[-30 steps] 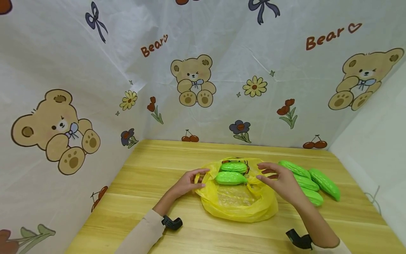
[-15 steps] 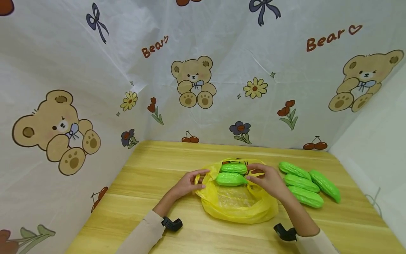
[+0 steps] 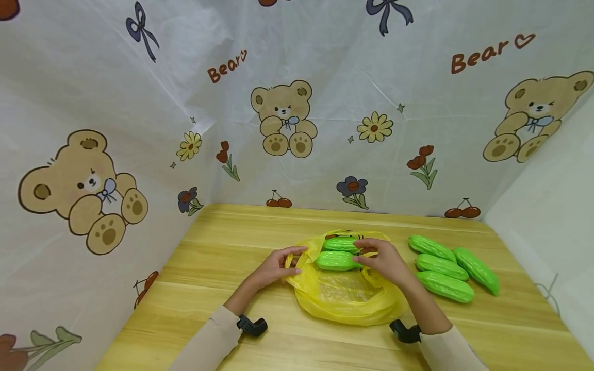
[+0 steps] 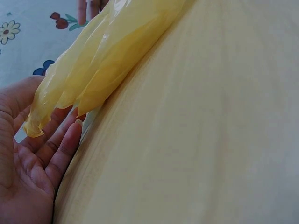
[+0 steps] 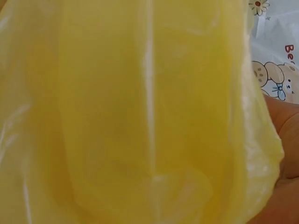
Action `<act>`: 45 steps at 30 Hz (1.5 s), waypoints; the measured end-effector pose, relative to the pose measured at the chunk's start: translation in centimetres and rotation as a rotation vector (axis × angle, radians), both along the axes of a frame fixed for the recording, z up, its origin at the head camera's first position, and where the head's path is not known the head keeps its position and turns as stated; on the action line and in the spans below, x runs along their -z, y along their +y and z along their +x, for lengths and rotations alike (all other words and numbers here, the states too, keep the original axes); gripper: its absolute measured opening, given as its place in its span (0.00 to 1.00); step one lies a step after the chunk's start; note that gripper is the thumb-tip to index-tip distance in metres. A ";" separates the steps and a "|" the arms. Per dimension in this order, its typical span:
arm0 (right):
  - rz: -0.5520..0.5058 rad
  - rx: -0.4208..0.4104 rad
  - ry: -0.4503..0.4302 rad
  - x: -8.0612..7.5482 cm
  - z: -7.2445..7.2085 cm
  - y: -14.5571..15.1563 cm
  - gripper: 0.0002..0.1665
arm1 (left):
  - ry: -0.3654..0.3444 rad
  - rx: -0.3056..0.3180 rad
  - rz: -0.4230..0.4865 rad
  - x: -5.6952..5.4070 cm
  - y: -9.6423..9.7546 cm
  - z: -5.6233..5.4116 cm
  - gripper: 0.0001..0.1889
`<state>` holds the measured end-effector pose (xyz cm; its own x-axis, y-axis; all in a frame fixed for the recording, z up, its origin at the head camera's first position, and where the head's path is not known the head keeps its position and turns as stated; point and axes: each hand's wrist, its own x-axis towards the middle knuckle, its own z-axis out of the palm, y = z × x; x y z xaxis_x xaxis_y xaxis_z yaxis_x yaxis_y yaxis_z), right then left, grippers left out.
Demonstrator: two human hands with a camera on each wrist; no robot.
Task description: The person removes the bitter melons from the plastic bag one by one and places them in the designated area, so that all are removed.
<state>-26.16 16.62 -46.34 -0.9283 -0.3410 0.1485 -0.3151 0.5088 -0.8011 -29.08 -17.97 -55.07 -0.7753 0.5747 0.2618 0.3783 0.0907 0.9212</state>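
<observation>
A yellow plastic bag [image 3: 343,312] lies on the table with its mouth spread wide. Two shiny green bitter melons are inside, a front one [image 3: 334,260] and a back one [image 3: 337,243]. My left hand [image 3: 273,269] loosely holds the bag's left edge; in the left wrist view the thin plastic [image 4: 105,60] runs between thumb and fingers. Over the bag's right side, my right hand [image 3: 387,264] has thumb and fingers spread at the right ends of both melons; whether it touches them is unclear. Yellow plastic [image 5: 140,112] hides most of it in the right wrist view.
Several more green bitter melons [image 3: 443,267] lie together on the table to the right of the bag. The wooden table [image 3: 223,232] meets a white cloth [image 3: 334,62] printed with bears at the back and left. A pale wall [image 3: 552,206] rises on the right.
My right hand has moved left, from the bag's right rim to the right ends of the melons inside. The left hand, bag and melons have stayed in place.
</observation>
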 end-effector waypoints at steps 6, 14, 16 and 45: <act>0.008 -0.012 -0.030 0.5 -0.5 0.0 0.25 | -0.012 0.003 0.001 0.1 0.1 -0.1 0.30; 0.019 0.003 -0.074 1.2 -0.7 0.1 0.25 | -0.024 -0.007 0.000 -0.2 0.1 0.0 0.30; 0.014 0.000 -0.082 1.5 -0.7 0.0 0.24 | -0.026 -0.009 -0.001 -0.2 0.1 0.1 0.30; 0.041 -0.062 -0.065 2.7 -0.9 -0.7 0.25 | -0.009 0.003 -0.008 0.2 0.1 -0.1 0.31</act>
<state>-27.05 15.96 -49.04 -0.9125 -0.4025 0.0729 -0.2946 0.5230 -0.7998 -29.19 -17.85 -55.26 -0.7760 0.5791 0.2502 0.3700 0.0966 0.9240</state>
